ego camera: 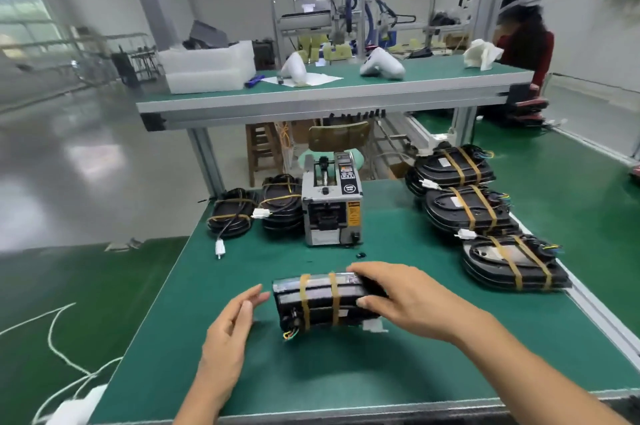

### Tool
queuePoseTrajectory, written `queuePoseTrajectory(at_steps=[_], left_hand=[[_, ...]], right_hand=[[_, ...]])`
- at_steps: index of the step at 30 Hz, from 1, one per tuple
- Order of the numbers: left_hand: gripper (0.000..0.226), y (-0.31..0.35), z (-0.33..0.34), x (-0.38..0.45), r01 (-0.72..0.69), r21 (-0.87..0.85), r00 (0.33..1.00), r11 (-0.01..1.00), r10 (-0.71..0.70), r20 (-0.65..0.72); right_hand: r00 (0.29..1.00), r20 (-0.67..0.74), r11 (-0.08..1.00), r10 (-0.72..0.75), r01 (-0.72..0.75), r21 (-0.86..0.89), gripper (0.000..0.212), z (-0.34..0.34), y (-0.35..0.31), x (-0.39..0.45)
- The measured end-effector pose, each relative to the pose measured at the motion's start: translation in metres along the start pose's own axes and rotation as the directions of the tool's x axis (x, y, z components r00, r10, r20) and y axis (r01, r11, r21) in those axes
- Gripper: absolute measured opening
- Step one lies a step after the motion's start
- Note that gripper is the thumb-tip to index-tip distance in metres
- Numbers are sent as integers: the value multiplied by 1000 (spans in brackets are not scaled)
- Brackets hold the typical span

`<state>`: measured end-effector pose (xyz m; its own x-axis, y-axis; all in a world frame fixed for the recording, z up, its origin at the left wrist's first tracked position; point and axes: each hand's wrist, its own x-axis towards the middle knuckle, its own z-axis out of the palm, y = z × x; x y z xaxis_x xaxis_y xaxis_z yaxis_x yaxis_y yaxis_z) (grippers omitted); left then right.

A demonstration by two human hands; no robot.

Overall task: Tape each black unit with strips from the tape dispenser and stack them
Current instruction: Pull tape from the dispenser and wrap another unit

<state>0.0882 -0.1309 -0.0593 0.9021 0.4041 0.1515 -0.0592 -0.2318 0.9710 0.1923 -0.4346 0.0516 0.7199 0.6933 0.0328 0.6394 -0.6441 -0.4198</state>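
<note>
Gripping the black unit [320,301] at lower centre of the frame, the right hand [398,296] had fingers curled over its top edge and thumb on its near face, while the left hand [232,331] hovered just beside its left end, fingers straight and together, not touching. Two tan tape strips [334,298] wrapped the unit on the green table [346,372]. Farther back at centre stood the tape dispenser [332,202], taped stacks [485,213] at right and cable bundles [256,206] at left.

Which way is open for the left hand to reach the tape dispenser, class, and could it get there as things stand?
Probably yes. The left hand is open and holds nothing, and bare green mat lies between it and the tape dispenser.
</note>
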Motion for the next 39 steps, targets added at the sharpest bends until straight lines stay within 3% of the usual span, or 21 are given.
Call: queuePoseTrajectory(at_steps=[5,12,21,24,28,33,39], left_hand=[[38,0,-6,-11,-34,68,993,997,26,118],[27,-6,6,-10,-69,-43,989,997,74,130],[52,-7,8,-18,-114,35,967,993,103,232],[55,-9,8,-18,-133,24,957,991,122,264],[54,-9,7,-16,-151,29,954,988,138,268],[58,-11,6,-17,-152,41,951,988,135,277],[60,-14,4,-15,-146,57,954,988,125,274]], right_hand=[[992,108,997,-70,71,-6,41,11,-7,31],[988,126,995,-87,80,61,48,10,-2,55],[993,99,978,-72,51,203,57,22,15,37],[998,59,920,-4,-19,392,51,23,16,34],[968,-134,770,214,-83,632,30,25,15,56],[852,-222,698,474,-209,685,16,26,11,107],[707,-286,656,647,-325,681,18,30,-5,158]])
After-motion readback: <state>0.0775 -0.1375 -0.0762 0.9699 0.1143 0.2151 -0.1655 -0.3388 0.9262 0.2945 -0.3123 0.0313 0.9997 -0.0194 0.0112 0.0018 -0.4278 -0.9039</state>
